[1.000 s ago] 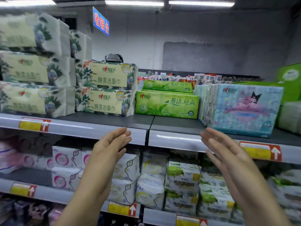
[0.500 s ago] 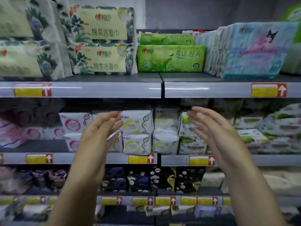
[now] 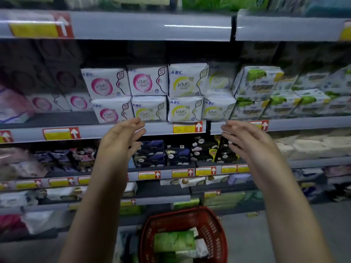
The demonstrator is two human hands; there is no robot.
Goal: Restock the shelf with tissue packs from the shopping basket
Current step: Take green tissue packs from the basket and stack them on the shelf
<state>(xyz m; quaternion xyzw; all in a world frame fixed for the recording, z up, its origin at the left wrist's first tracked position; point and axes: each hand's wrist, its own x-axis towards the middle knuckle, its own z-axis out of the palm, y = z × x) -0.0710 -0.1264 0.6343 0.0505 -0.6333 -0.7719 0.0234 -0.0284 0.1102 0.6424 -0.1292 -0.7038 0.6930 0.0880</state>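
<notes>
Tissue packs (image 3: 173,241), green, heaped in the red shopping basket (image 3: 216,238) low in the head view, the top one lying flat with its long axis roughly left to right. Well below both hands, between the two forearms. Left hand (image 3: 121,138) and right hand (image 3: 247,141) raised before the middle shelf (image 3: 95,131), palms facing, fingers loosely spread, holding nothing. Neither hand plainly nearer; likely calls for a straight reach down, one hand to each short end.

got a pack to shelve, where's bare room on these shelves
Bare shelf board left of the front pink KMS packs, before the set-back pink ones. Rightward, yellow KMS packs and green packs crowd the edge.
</notes>
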